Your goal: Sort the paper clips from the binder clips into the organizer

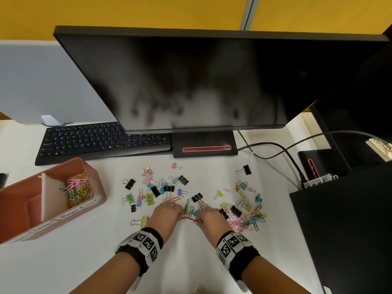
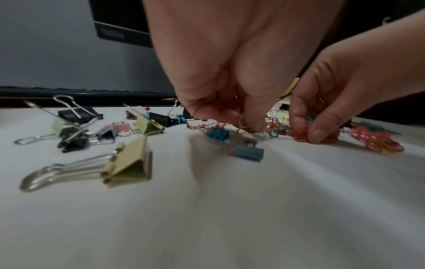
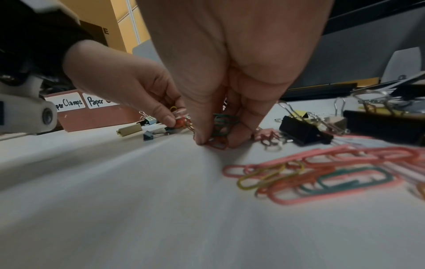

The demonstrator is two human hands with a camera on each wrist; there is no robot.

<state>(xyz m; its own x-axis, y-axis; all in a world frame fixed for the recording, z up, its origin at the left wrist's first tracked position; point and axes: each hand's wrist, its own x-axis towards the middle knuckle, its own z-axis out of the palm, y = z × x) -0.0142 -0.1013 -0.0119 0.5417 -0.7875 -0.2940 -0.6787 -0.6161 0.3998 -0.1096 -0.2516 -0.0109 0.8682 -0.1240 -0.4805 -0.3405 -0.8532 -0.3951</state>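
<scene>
On the white table my left hand (image 1: 180, 214) and right hand (image 1: 198, 221) work close together, fingers curled down. My right hand (image 3: 218, 142) pinches a small bunch of red and green paper clips (image 3: 220, 131) against the table. My left hand (image 3: 171, 121) pinches a reddish paper clip (image 3: 179, 123) just beside them. Coloured binder clips (image 1: 157, 187) lie scattered beyond the left hand. A loose heap of paper clips (image 1: 250, 217) lies to the right. The pink organizer (image 1: 91, 209) stands at the left, with paper clips (image 1: 78, 189) in its right compartment.
A yellow binder clip (image 2: 128, 167) and a grey-blue one (image 2: 249, 153) lie near the left hand. A black binder clip (image 3: 303, 132) and pink paper clips (image 3: 322, 172) lie right of the right hand. A keyboard (image 1: 101, 141), a monitor (image 1: 203, 81) and cables (image 1: 275, 151) stand behind.
</scene>
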